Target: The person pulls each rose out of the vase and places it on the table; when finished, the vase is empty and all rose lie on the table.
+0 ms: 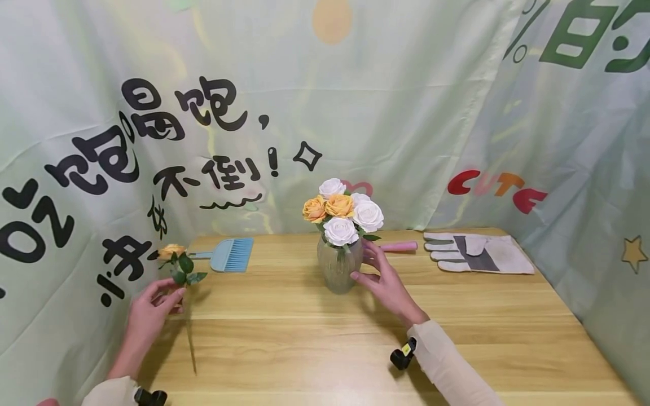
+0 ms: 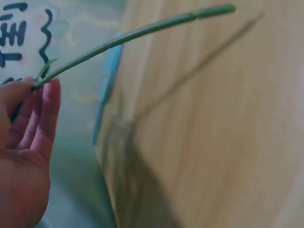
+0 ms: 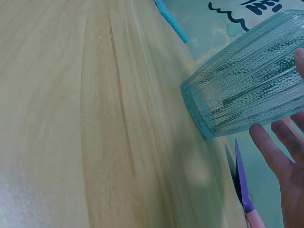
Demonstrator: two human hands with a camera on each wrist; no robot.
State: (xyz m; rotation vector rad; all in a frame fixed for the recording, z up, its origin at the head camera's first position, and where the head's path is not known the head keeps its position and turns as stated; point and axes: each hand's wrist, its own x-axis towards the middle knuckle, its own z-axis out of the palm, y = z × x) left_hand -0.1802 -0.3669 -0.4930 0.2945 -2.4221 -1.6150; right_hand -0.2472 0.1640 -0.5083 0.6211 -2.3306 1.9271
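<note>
An orange artificial rose with green leaves is pinched by its stem between the thumb and fingers of my left hand, at the table's left side. Its long green stem points down over the wood, bare to the end. A ribbed glass vase stands upright near the back middle, holding several white roses and orange roses. My right hand holds the vase at its right side, thumb in front and fingers behind. In the right wrist view, fingertips are right at the textured glass.
A light blue toothed tool lies at the back left. Behind the vase is a tool with a pink handle and purple blade. A white and grey work glove lies at the back right. Printed cloth hangs behind the table.
</note>
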